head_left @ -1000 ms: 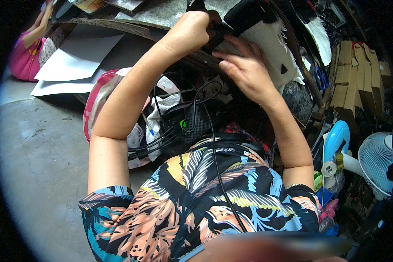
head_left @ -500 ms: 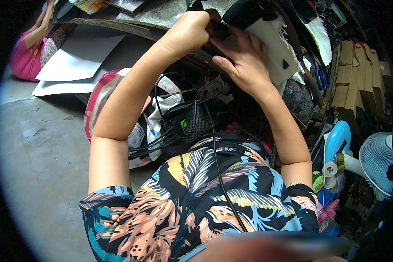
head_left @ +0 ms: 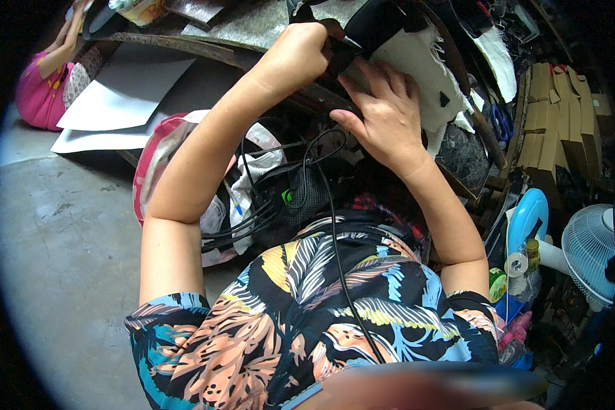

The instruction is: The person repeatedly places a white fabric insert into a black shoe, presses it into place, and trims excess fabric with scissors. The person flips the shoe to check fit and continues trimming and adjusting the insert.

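At the edge of a cluttered worktop, my left hand (head_left: 306,49) is closed in a fist around a dark piece of material (head_left: 344,56), whose exact kind I cannot make out. My right hand (head_left: 388,117) lies just to the right, palm down, fingers stretched out and thumb apart. Its fingertips are next to the dark piece, and whether they touch it is unclear. A frayed off-white cloth (head_left: 417,65) is beside those fingers. More black material (head_left: 376,27) is bunched above both hands.
White sheets (head_left: 126,82) jut out at left, near a person in pink (head_left: 39,96). A pink-rimmed basin (head_left: 143,160) with cloths, a black bag (head_left: 301,191) and looped cables are below my hands. Flat cardboard (head_left: 550,130), blue-handled scissors (head_left: 502,123) and a fan (head_left: 588,249) stand right.
My right hand has drawn slightly down from the dark piece, and its fingers are straighter. The dark piece beside my left fist has tilted, showing a bright edge. My left hand has barely moved.
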Tool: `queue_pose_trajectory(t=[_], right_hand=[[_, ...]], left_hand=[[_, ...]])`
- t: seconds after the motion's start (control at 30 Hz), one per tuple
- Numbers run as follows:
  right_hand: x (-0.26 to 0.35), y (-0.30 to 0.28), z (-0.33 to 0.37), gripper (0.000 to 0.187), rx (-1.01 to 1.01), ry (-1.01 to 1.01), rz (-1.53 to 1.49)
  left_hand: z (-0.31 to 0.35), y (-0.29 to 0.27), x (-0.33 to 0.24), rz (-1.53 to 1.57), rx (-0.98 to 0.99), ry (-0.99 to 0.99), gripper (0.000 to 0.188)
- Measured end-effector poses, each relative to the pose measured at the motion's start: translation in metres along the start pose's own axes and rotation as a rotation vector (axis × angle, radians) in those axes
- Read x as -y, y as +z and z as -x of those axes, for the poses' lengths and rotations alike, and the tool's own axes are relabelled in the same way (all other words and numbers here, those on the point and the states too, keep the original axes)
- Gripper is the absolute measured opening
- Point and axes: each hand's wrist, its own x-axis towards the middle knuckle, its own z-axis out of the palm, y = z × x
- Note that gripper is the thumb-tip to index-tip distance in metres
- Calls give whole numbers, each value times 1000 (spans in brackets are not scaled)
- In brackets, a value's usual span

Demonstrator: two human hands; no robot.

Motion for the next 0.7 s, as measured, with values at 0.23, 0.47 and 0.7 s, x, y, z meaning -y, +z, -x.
queue_pose_trajectory(t=[0.23, 0.47, 0.7], right_hand=[[-24, -3, -7, 48, -120, -25, 236], [-6, 6, 6, 53, -13, -89, 100], [-36, -63, -32, 29, -222, -235, -275]], left_hand=[[6, 3, -8, -2, -83, 131, 34], [10, 15, -14, -41, -82, 128, 29], [12, 0, -28, -43, 18, 133, 22]])
